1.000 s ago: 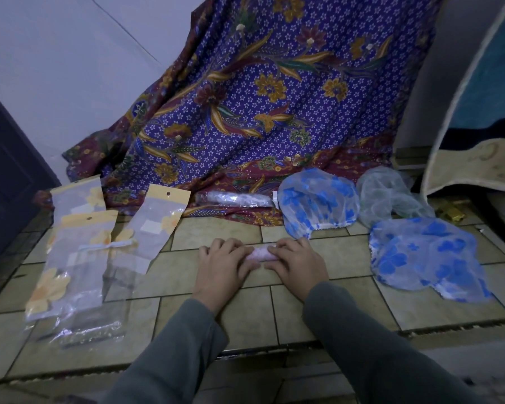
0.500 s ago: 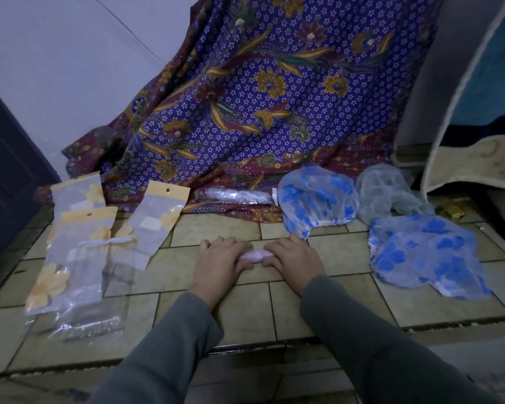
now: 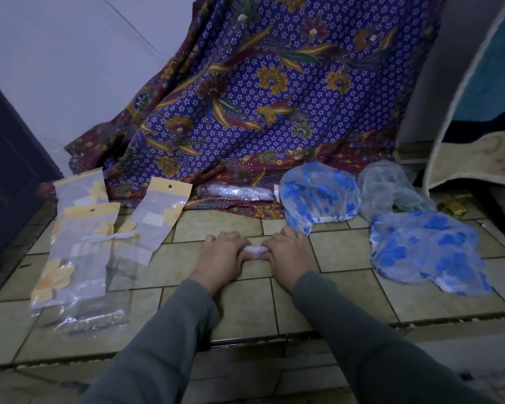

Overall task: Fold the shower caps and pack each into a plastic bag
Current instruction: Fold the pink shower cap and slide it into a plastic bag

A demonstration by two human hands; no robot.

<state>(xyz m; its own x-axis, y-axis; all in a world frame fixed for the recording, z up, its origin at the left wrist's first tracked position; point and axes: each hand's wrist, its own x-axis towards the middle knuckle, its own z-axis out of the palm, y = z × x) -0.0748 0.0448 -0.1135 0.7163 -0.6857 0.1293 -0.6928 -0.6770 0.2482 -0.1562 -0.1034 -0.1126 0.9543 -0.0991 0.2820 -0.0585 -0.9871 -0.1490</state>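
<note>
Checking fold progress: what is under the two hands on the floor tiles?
A small pale roll of shower cap shows in the gap between the left hand and the right hand. Its ends are covered by the fingers, so its length and fold cannot be seen.

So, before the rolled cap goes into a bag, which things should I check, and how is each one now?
1. Both hands on the rolled cap: ok, left hand and right hand press it on the floor tiles.
2. Roll tight along its length: cannot tell, the fingers cover most of it.
3. Bag nearby: ok, yellow-topped bags lie to the left.
4. Bag mouth open: cannot tell.
5. Caps left to fold: ok, blue-flowered caps lie to the right.
</note>
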